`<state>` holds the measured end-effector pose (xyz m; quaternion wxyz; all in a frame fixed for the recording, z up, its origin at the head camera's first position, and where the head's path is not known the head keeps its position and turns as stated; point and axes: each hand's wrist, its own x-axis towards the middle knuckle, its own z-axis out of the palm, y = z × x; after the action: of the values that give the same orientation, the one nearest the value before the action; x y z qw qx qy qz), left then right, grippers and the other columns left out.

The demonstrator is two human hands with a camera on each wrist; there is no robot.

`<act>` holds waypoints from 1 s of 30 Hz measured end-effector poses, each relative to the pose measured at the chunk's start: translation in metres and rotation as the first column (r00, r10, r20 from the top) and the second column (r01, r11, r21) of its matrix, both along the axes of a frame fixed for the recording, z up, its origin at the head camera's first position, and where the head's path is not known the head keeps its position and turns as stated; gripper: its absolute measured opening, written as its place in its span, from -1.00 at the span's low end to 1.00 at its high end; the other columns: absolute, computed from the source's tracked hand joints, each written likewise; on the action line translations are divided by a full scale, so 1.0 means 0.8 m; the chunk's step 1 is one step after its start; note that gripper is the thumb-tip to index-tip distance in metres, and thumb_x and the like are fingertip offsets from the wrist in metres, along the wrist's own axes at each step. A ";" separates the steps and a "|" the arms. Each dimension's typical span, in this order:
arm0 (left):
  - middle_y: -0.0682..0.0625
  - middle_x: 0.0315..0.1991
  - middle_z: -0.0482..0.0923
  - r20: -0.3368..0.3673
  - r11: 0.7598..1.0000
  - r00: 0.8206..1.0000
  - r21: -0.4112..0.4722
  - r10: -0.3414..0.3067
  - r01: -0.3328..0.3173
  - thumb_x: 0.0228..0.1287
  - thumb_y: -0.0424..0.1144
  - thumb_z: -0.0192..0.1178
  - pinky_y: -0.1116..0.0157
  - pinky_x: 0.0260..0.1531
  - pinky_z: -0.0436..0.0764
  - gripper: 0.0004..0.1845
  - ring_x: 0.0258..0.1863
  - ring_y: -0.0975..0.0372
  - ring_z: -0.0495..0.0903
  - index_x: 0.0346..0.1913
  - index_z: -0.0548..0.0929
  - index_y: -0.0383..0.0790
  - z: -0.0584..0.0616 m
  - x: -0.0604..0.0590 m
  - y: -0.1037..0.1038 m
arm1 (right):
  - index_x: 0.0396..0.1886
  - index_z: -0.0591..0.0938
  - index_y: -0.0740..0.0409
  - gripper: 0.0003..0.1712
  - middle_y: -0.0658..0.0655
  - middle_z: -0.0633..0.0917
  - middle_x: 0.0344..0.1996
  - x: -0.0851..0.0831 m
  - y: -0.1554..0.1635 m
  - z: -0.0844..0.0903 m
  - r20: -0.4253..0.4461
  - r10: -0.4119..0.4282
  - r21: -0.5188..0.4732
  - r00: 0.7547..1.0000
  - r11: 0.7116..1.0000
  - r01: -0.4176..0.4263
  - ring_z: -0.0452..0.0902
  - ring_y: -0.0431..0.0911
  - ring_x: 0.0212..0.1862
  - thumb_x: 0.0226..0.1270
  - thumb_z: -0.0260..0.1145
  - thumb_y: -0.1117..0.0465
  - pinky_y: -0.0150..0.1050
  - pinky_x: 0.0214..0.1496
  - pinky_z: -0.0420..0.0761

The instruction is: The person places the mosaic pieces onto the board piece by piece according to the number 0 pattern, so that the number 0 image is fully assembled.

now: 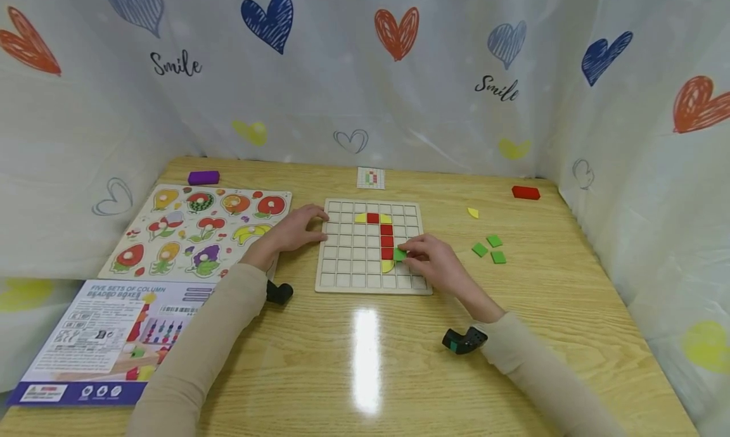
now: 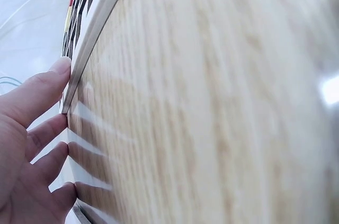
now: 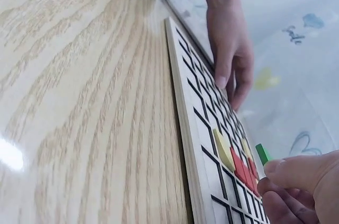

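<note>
A square wooden grid board (image 1: 350, 266) lies flat on the table, with red square tiles (image 1: 387, 240) and yellow rounded tiles (image 1: 388, 266) set in its cells. My right hand (image 1: 436, 263) pinches a green square tile (image 3: 262, 154) between thumb and fingers, over the board just right of the lowest red tile. At the board's left edge rests my left hand (image 1: 299, 228); in the left wrist view its thumb (image 2: 45, 89) touches the rim while the other fingers spread along the side. Several green tiles (image 1: 493, 240) lie loose on the table to the right.
A small pattern card (image 1: 371, 178) lies behind the board. Left are a fruit puzzle board (image 1: 188, 234) and a printed box (image 1: 85, 348). A purple block (image 1: 203, 177) stands back left, a red block (image 1: 526, 192) back right. One yellow tile (image 1: 473, 213) lies near the green ones.
</note>
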<state>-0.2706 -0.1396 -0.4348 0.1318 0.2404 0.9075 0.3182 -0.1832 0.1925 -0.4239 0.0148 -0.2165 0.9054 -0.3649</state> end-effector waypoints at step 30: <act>-0.26 0.35 0.30 -0.005 1.000 1.000 -0.003 -0.005 0.005 0.32 -0.18 0.28 -0.02 0.39 0.16 -0.53 0.41 -0.08 0.18 0.21 0.51 -0.32 0.000 -0.001 0.000 | -0.01 0.73 0.13 -0.73 0.04 0.62 -0.13 0.003 -0.056 -0.014 0.024 0.084 0.103 0.996 0.991 -0.086 0.47 -0.15 -0.18 0.30 0.37 0.27 -0.28 -0.16 0.51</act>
<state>-0.2713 -0.1400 -0.4351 0.1305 0.2433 0.9077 0.3159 -0.1805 0.1479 -0.4349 0.0506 -0.2500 0.9130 -0.3183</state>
